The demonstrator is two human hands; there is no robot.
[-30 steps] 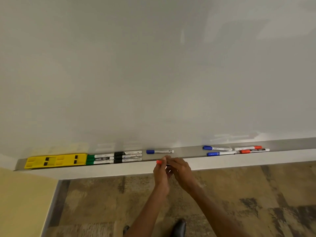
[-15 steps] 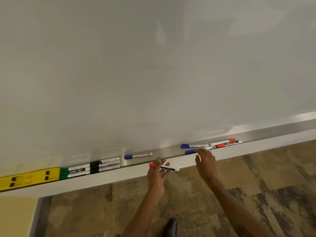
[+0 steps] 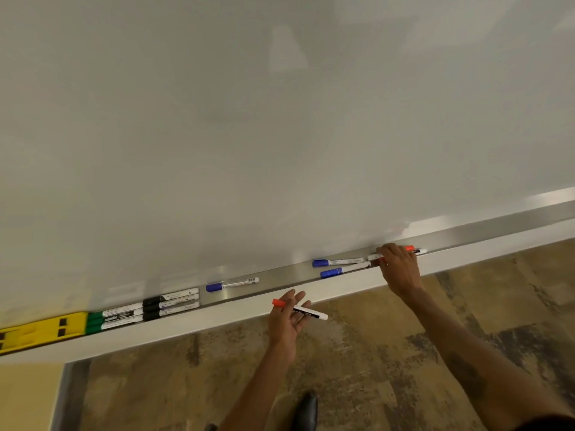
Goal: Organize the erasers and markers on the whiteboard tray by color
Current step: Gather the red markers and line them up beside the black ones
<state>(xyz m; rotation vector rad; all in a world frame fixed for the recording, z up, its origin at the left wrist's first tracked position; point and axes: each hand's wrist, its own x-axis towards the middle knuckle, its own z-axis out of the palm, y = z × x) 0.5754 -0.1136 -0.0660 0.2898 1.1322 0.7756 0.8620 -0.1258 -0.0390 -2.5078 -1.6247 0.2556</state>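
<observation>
A long metal whiteboard tray runs from lower left up to the right. At its left end lie a yellow eraser, green markers and black markers. One blue marker lies alone; two more blue markers sit further right. My left hand holds a red-capped marker in front of the tray's edge, fingers loosely spread. My right hand covers the red markers on the tray, its fingertips on them; whether it grips one is hidden.
The bare whiteboard fills the upper view. Below the tray is mottled brown carpet. A black shoe shows at the bottom, and a yellow wall stands at lower left.
My right hand left the red marker held by the left hand and reached right along the tray, past the blue pair, onto the red markers. The view shifted right.
</observation>
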